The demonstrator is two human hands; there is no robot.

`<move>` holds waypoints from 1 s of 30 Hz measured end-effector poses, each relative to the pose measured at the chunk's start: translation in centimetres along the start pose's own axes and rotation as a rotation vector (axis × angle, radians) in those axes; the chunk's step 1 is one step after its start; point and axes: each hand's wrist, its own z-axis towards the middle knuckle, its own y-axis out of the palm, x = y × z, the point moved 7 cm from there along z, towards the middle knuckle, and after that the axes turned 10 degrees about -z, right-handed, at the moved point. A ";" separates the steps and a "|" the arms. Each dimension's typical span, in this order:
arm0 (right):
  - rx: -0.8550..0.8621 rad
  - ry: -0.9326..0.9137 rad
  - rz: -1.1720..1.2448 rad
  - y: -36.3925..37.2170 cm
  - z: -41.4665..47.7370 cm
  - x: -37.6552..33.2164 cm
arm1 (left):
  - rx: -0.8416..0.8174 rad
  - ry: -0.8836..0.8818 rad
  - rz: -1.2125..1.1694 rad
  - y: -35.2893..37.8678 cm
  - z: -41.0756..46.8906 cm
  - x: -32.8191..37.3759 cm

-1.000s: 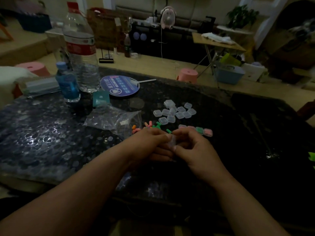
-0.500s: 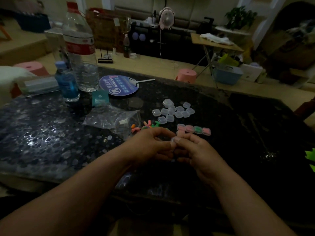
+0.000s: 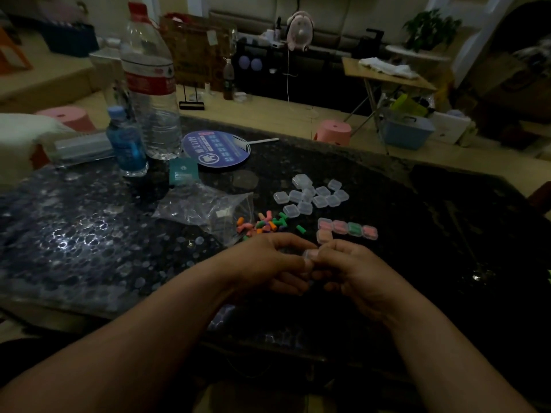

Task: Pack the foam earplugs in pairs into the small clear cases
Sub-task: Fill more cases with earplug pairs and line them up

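Note:
My left hand (image 3: 268, 263) and my right hand (image 3: 354, 272) meet fingertip to fingertip over the dark table, both pinching one small clear case (image 3: 309, 254); what is inside it is hidden. Loose foam earplugs (image 3: 265, 225) in orange, pink and green lie in a pile just beyond my left hand. Several empty clear cases (image 3: 313, 195) cluster farther back. A row of filled cases (image 3: 347, 228) with pink and green plugs sits just beyond my right hand, one more case below its left end.
A crumpled clear plastic bag (image 3: 205, 208) lies left of the earplugs. Behind it stand a large water bottle (image 3: 150, 84), a small blue bottle (image 3: 128, 144), a teal card (image 3: 183, 172) and a round blue fan (image 3: 216, 149). The table edge (image 3: 387, 159) runs behind.
My hands stayed together on the clear case, drifting slightly nearer to me. The filled row now shows in full beyond my right hand.

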 end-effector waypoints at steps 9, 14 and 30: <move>0.054 -0.036 -0.018 0.2 0.2 -0.3 | 0.011 -0.015 -0.073 -0.2 0.4 -0.3; 0.092 -0.018 0.052 0.1 0.4 -0.1 | 0.033 -0.018 -0.171 -0.6 0.3 -0.2; 0.432 -0.212 -0.388 -1.8 1.3 -1.0 | 0.086 -0.099 -0.343 0.0 1.0 -2.7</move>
